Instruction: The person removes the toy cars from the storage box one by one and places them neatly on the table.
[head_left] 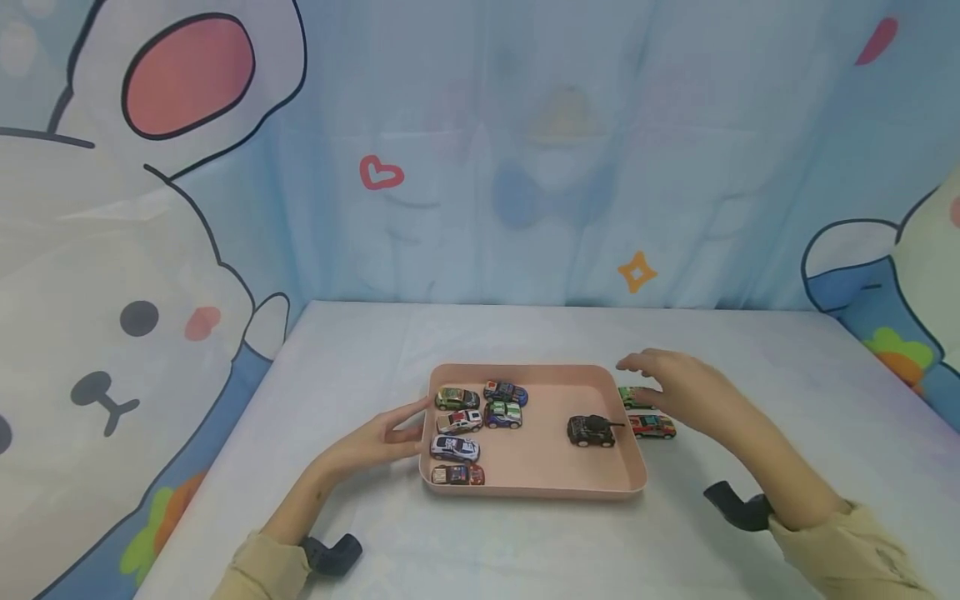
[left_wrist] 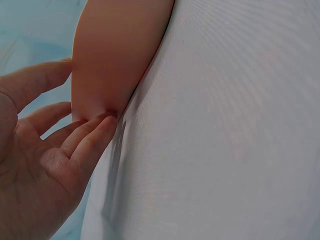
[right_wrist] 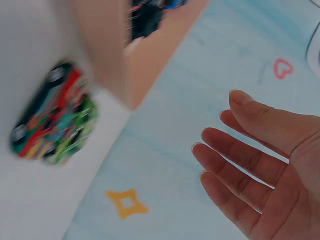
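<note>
A pink tray (head_left: 525, 492) stands on the white table, with several small toy cars in its left part, among them a white-and-blue car (head_left: 454, 449). Toward its right side sits a black toy tank (head_left: 591, 431). My left hand (head_left: 378, 437) rests its extended fingertips against the tray's left wall; in the left wrist view the fingers (left_wrist: 92, 142) touch the wall low down. Outside the tray's right wall lie a green car (head_left: 636, 397) and a red car (head_left: 652, 427), side by side. Close by them hovers my right hand (head_left: 686, 387), fingers loosely spread and holding nothing; it partly covers the green car.
White cloth (head_left: 495, 550) covers the table. Behind it hangs a blue printed curtain (head_left: 465, 250). Dark wrist mounts (head_left: 333, 556) sit on both forearms, below the hands.
</note>
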